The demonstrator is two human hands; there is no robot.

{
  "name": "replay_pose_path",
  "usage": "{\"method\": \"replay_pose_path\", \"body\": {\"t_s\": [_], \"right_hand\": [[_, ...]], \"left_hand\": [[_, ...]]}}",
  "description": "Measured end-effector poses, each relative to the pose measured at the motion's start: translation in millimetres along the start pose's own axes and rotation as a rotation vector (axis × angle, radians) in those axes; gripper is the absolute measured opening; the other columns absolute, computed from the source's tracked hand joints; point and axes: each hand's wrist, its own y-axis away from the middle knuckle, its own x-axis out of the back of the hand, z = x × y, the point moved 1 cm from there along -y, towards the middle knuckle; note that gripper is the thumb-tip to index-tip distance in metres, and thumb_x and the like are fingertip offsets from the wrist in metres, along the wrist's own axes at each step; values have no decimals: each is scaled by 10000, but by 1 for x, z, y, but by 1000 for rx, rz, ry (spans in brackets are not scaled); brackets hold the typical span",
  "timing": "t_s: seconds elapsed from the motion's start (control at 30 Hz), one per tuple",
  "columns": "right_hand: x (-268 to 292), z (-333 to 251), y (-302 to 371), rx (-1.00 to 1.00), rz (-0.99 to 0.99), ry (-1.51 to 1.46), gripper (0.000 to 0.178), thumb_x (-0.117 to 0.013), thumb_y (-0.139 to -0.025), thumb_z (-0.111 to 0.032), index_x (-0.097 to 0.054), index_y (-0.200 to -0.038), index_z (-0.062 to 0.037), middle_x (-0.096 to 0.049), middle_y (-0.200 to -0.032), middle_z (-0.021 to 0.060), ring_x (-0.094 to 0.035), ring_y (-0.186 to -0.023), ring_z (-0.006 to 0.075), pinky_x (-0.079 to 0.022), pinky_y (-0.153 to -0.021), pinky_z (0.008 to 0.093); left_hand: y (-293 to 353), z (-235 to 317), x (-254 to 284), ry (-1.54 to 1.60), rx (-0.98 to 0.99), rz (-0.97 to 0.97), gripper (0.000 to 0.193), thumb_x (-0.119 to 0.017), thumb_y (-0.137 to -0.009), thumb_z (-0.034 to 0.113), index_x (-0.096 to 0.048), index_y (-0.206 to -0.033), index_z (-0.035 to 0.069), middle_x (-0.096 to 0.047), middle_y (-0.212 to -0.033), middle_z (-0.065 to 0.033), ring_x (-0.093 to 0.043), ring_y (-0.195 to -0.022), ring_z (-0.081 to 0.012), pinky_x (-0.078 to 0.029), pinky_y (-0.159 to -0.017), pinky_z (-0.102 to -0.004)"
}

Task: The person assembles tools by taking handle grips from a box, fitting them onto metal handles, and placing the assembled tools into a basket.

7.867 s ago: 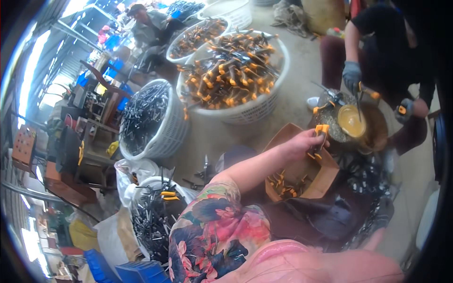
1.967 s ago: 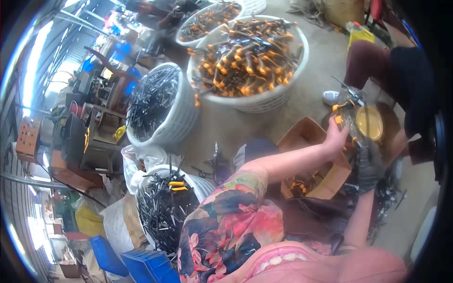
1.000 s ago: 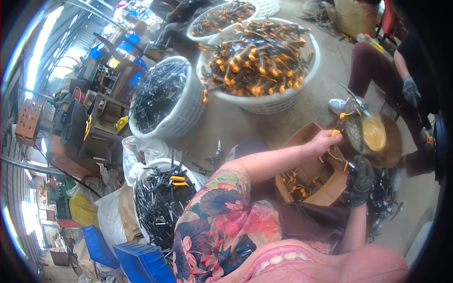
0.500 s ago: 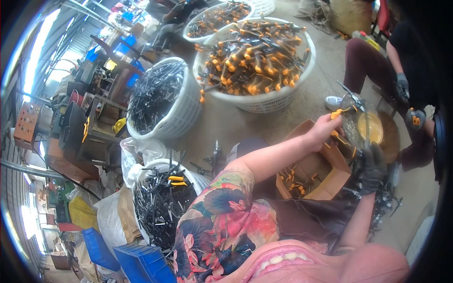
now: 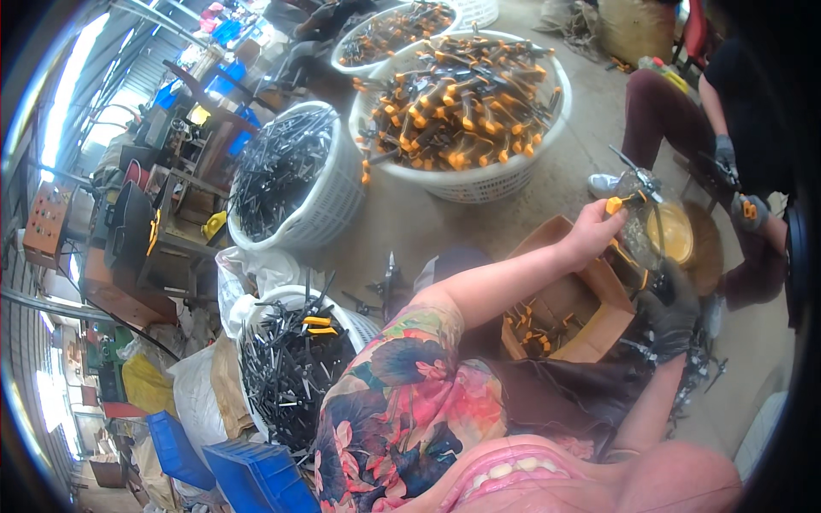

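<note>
My bare left hand [image 5: 593,234], fingers closed, pinches an orange handle grip [image 5: 614,205]. Just beyond it stands a metal plier-like tool [image 5: 647,183] with thin, spread legs; the grip is at one leg, but how far it sits on it I cannot tell. My right hand [image 5: 672,318], in a dark glove, is closed around the lower end of the other long leg. Below my left forearm an open cardboard box [image 5: 612,334] holds several orange-and-black grips [image 5: 539,333]. Dark metal tools [image 5: 697,368] lie beside my right wrist.
A large white basket [image 5: 479,184] is heaped with orange-handled tools. Other white baskets [image 5: 338,218] hold dark metal parts. Blue bins [image 5: 256,479] stand at lower left. A gloved co-worker [image 5: 727,154] sits at right near a yellow bowl [image 5: 670,232].
My left hand has shifted slightly right with the orange grip. My right hand has tilted a little to the left. The co-worker's hands have moved, and a dark tool shows there.
</note>
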Motion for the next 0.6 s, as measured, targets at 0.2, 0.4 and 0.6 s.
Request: {"method": "replay_pose_path", "body": {"t_s": [0.2,0.4,0.6], "right_hand": [[11,34,2,-155,19,-624,597,-707,-805,-328,-524,-1242,34,-598,-1122,92,-577,-974,141,-479,-837,274],[8,29,7,-148,81,-883,761,-675,-790,-501,-475,-1266,58,-574,-1184,114,-593,-1004,166,-480,-865,293],[12,22,9,-148,9,-1135,818,-695,-760,-526,-457,-1276,63,-568,-1192,128,-589,-1016,171,-478,-876,294]], "left_hand": [[-9,4,4,142,61,23,218,-502,-959,288,-515,-871,88,-559,-656,-14,-537,-500,-92,-426,-373,-218],[-16,-1,6,226,185,21,238,-465,-973,301,-515,-858,98,-554,-670,-13,-535,-511,-97,-434,-378,-221],[-18,0,7,298,283,-15,232,-449,-978,301,-509,-876,101,-545,-651,-18,-512,-454,-102,-423,-368,-214]]}}
